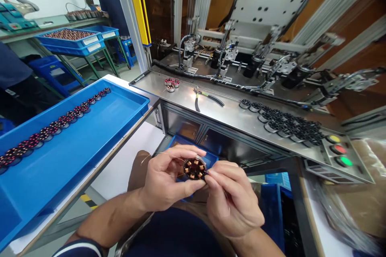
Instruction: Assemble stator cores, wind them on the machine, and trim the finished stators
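My left hand (164, 178) is closed around a motor stator (194, 168), a round metal-rimmed part with copper windings inside a black frame. Its open face is turned towards me, above my lap. Thin copper wire (146, 158) sticks out loosely to the left, behind my fingers. At the stator's right edge, my right hand (232, 192) is closed in a pinch; what lies between the fingertips is hidden. On the metal ledge ahead, pliers (202, 97) with dark and yellow-green handles lie with their handles spread, beside a few wound stators (171, 84).
At left, a blue tray (99, 124) holds a long row of wound stators (54, 127). Many black unwound stators (283, 122) sit on the right of the metal ledge (181, 104), near a button box (340, 150). A winding machine (253, 56) stands behind. Another person (111, 4) is at the back left.
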`<state>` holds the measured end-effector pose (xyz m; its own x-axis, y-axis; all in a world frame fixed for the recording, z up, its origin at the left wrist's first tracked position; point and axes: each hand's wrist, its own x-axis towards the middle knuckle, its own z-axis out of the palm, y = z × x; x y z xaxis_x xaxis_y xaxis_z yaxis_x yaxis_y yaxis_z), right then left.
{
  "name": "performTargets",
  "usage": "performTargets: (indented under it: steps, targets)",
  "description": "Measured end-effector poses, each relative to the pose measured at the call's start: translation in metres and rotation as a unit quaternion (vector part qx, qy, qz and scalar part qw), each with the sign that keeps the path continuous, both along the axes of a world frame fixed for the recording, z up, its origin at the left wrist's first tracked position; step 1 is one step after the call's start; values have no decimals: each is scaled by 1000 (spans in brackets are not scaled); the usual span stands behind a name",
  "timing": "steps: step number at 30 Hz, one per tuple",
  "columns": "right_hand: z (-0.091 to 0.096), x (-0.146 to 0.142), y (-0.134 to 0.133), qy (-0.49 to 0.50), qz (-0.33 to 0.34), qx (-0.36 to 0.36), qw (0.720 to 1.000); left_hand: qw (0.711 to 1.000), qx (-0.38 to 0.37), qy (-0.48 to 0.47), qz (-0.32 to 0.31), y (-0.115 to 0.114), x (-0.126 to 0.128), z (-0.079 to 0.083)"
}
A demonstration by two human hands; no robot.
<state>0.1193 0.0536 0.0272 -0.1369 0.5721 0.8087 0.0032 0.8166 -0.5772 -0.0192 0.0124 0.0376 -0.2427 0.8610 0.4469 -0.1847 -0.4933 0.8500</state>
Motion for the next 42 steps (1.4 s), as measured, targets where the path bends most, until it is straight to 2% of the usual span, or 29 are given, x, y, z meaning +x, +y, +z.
performTargets:
  steps: [3,5,9,11,14,16,21,26,32,34,37,38,40,42]
  targets:
    - [-3,-6,-4,28,13,-87,996,1000,-8,-2,18,-2,2,-3]
    - [-6,-8,-4,39,28,-118,992,999,-27,-16,17,-3,3,-6]
    - [-8,-8,3,22,50,-92,994,994,-89,-57,-24,-3,0,-13]
    - [-5,-6,9,10,54,-75,996,988,-120,-58,-74,-2,-5,-15]
    - [1,-3,16,-6,60,-59,996,970,-154,-52,-183,0,-13,-16]
    - [5,-1,19,-24,67,-47,996,960,-162,-67,-219,2,-15,-15]
    - [9,6,23,-89,74,-39,993,960,-141,-101,-222,5,-15,-14]
    - [14,7,23,-100,75,-79,989,950,-96,-138,-262,5,-20,-17]
    - [23,3,26,-89,108,-143,980,966,-55,-126,-218,1,-26,-15]
    - [24,4,28,-90,127,-127,980,963,-53,-164,-207,1,-24,-12]
    - [23,10,32,-115,145,-47,982,955,-93,-207,-190,5,-20,-9]
    - [22,12,33,-125,147,-18,981,949,-125,-204,-204,6,-20,-9]
    - [20,18,35,-144,145,27,978,927,-184,-178,-274,8,-19,-11]
    - [19,22,35,-165,139,53,975,902,-207,-157,-344,9,-19,-16]
